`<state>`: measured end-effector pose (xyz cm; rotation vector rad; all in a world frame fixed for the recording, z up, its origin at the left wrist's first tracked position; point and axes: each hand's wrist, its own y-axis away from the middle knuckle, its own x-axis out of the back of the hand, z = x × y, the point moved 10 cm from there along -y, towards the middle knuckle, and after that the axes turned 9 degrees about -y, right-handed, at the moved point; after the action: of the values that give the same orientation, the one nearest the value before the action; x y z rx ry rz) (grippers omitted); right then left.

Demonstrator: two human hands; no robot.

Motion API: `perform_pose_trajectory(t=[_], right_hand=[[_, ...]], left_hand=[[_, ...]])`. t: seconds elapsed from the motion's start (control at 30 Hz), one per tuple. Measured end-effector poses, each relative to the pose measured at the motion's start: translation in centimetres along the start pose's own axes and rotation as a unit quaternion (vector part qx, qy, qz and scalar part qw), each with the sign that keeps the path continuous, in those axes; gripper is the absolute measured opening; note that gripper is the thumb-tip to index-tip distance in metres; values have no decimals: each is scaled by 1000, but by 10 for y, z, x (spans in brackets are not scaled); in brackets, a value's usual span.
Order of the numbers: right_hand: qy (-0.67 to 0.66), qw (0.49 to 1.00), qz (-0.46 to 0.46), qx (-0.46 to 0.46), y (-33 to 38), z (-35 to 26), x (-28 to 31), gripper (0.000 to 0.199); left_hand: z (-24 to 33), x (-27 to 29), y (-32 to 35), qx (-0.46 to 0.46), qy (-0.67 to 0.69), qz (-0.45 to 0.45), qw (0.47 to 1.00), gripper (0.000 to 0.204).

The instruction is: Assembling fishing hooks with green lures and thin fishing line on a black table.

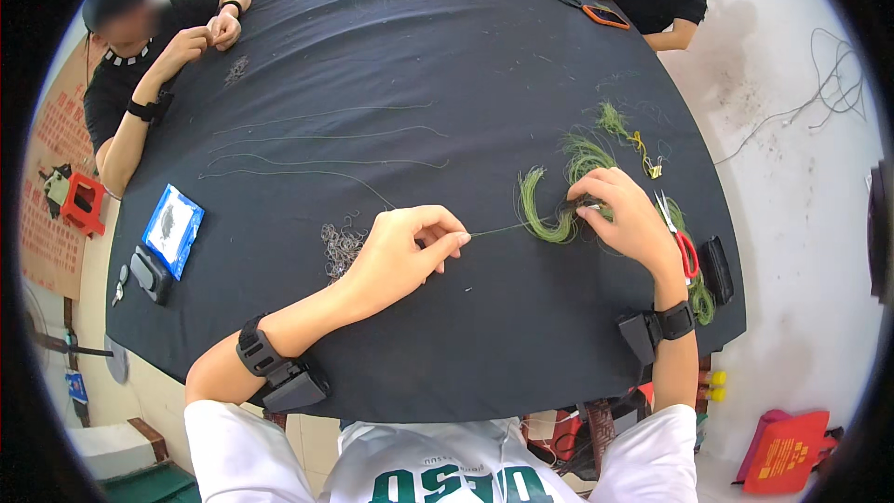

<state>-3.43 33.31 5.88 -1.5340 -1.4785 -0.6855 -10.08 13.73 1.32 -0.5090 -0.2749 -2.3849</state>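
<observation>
My left hand (405, 247) is closed in a pinch on one end of a thin green line (498, 230), which runs straight across to my right. My right hand (629, 219) pinches at a green line bundle (543, 210), its fingertips closed by a small dark bit whose kind I cannot make out. Behind it lie more curled green strands (587, 156). Several separate lengths of line (326, 137) lie stretched side by side on the black cloth, beyond my left hand. Beside my left wrist sits a pile of small thin metal pieces (343, 250), perhaps hooks.
Red-handled scissors (687, 256) and a black case (716, 270) lie right of my right hand. A blue-and-white packet (172, 228) and a dark grey box (149, 275) lie at the left. Co-workers (130, 47) sit around the black-covered table (466, 335); an orange-edged phone (605, 16) lies far right.
</observation>
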Motion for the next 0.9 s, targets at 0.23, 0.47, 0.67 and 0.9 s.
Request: perform_pose_trajectory(t=[0.23, 0.47, 0.67, 0.9], right_hand=[[-5, 1000, -10, 6, -2, 4, 1, 14], [38, 997, 61, -18, -3, 8, 8, 10], [102, 987, 120, -36, -2, 15, 23, 9], [133, 960, 219, -111, 15, 70, 53, 7]], left_hand=[[-1, 6, 1, -15, 11, 30, 999, 11], [13, 3, 5, -77, -1, 28, 997, 8], [28, -5, 12, -133, 36, 1, 990, 6], [63, -20, 32, -189, 61, -121, 973, 5]])
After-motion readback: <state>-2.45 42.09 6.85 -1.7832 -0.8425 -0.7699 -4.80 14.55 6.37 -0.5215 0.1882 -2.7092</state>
